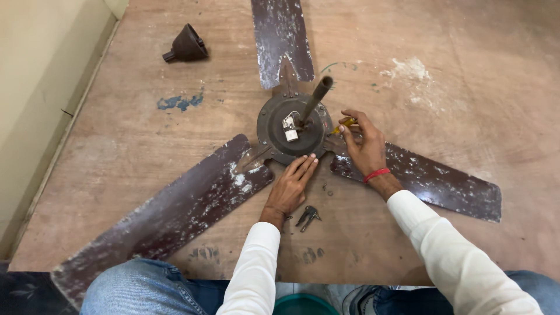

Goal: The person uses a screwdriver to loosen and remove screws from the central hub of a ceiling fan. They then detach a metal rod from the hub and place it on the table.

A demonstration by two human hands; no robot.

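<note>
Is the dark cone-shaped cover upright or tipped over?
Tipped over: the cone-shaped cover lies on its side on the board, apart from the fan motor.

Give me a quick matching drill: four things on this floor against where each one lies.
Things:
1. cone cover
2. pliers
3. screwdriver
4. white block

Places:
A. on the fan hub, beside the rod
B. in the right hand
C. far left, near the wall
D. on the floor by the left hand wrist

Pairs: 1-C, 2-D, 3-B, 4-A
</note>
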